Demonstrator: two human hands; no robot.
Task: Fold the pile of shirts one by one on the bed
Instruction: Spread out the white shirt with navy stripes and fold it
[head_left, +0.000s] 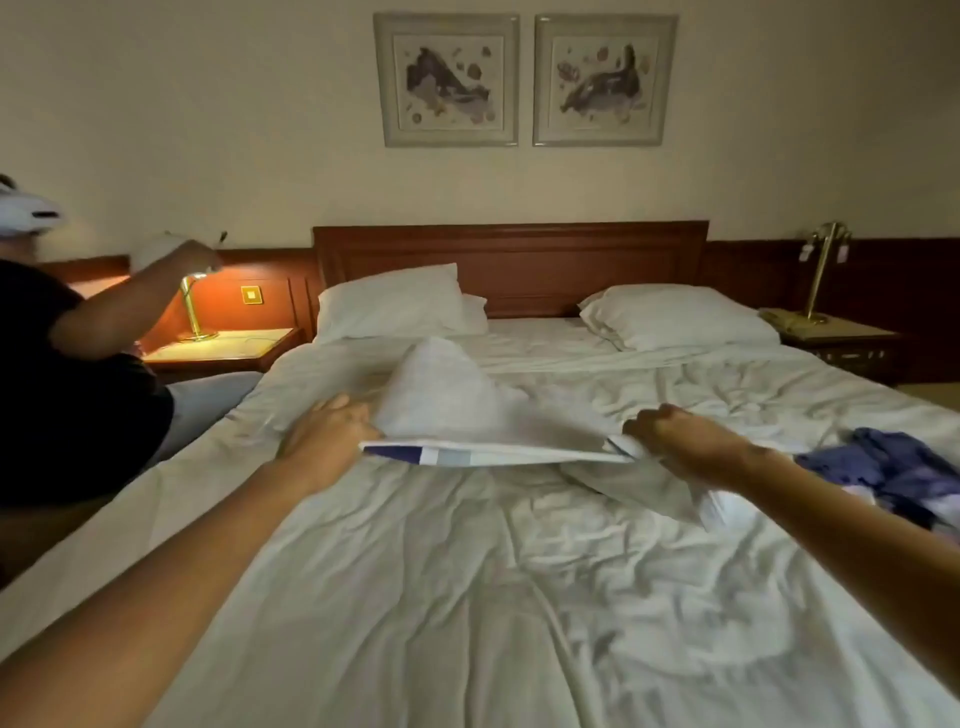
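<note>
Head view: white shirt (457, 415) is stretched over the middle of the bed (467, 597), colour-banded edge toward us. Left hand (332, 431) pinches one corner; right hand (675, 436) is fisted round the other.
B: Why lifted?
A: We judge it's tension, to flatten it before laying it down. Part of it trails on the sheet under the right hand.
B: Remaining pile?
A: Blue heap (893, 467) sits by the bed's right edge, apart from the shirt. We'd guess that's so garments don't mix.

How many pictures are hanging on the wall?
2. One pale-framed rectangular picture hangs above the wooden headboard, the second pale-framed picture just right of it. More may hang outside the view.
</note>
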